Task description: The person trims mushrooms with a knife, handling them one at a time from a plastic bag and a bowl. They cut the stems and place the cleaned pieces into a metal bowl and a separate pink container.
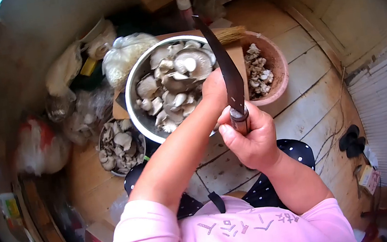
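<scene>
My right hand (257,144) is wrapped round the handle of a knife with a long, dark, slightly curved blade (226,64), its tip pointing up and away from me. My left hand (214,88) reaches over the right side of a large metal basin (134,112), partly behind the blade; its fingers are hidden. Large grey oyster mushrooms (190,64) fill this basin. Right of it stands a pinkish basin (280,61) holding small pale mushroom pieces (259,74). To the lower left, a smaller bowl (106,165) holds more grey mushrooms (122,141).
Clear plastic bags (127,56) and a red-and-white bag (41,147) lie to the left. A straw broom head (231,34) and a capped bottle (184,8) are behind the basin. Dark slippers (352,140) and a small box (369,179) rest on the tiled floor at right.
</scene>
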A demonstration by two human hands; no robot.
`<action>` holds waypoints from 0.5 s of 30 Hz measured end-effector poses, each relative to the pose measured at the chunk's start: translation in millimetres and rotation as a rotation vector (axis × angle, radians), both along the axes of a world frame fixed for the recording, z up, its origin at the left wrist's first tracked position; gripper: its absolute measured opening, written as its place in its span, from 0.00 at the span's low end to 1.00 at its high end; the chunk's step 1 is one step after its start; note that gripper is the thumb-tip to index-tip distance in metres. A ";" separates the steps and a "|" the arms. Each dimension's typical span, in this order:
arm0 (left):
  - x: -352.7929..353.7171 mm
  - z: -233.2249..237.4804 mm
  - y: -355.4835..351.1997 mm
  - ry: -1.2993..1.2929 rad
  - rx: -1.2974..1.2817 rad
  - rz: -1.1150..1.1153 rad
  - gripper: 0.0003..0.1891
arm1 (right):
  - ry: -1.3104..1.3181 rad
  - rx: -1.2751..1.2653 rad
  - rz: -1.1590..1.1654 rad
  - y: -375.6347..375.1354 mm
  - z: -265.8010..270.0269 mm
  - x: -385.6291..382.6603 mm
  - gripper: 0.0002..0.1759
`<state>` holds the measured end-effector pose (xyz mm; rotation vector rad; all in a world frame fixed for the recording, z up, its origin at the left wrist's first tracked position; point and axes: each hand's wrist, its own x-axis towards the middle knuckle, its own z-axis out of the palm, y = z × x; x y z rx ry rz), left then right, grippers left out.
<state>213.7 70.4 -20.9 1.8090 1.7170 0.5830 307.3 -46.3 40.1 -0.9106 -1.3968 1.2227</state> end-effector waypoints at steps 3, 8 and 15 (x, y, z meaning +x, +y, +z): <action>-51.4 15.5 -43.4 -0.647 -0.191 -0.110 0.12 | -0.018 -0.065 0.115 -6.4 0.5 -16.0 0.06; -195.3 57.6 -164.2 -0.796 -0.128 0.271 0.14 | 0.010 -0.328 0.451 -33.2 -9.0 -53.3 0.07; -344.7 -82.2 -469.7 -1.131 0.248 1.526 0.09 | 0.009 -0.767 1.009 -100.7 -12.6 -109.6 0.09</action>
